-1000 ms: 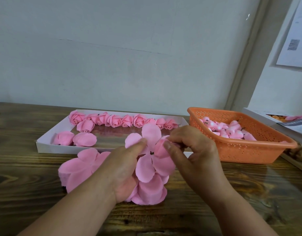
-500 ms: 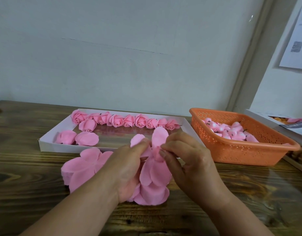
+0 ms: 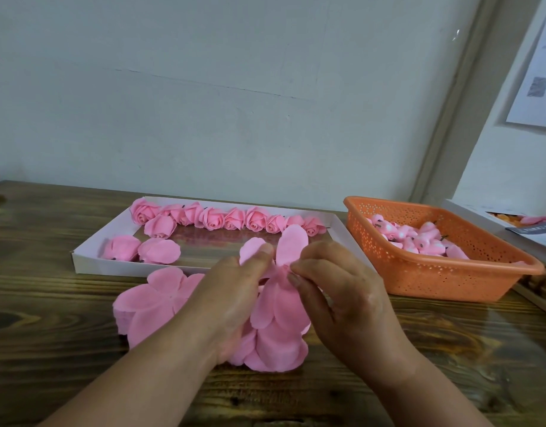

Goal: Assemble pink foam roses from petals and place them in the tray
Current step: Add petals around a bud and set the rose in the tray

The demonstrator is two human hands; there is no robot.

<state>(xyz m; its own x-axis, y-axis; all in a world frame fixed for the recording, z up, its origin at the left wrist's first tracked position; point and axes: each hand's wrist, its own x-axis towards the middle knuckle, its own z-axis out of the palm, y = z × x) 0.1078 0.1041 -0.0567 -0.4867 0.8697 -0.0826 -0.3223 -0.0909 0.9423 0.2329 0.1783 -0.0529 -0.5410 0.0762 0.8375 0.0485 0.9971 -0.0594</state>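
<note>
— Where do your hands sit right now?

— Both are low over the desk, just in front of the white tray. Your left hand has its grip curled around the petal piece, thumb tip pressed on one raised petal. Your right hand pinches the same piece at its centre, thumb and forefinger closed on the pink foam.

— And the piece itself?

— It is held above the stack of loose petal cutouts lying on the desk, with two petals standing up toward the tray and the rest hanging down between your palms. More flat cutouts lie beneath your hands at the near edge. Whether a bud sits inside the pinch, you cannot tell from here.

— What is in the tray?

— A row of finished roses runs along its far wall. One more rose lies just in front of the row's left end, and two flatter, opened blooms rest near the tray's left front corner.

— Anything to your right?

— An orange basket stands beside the tray, holding a heap of small pink buds with dark stubs. Past it, at the edge of view, lies a flat box with papers.
</note>
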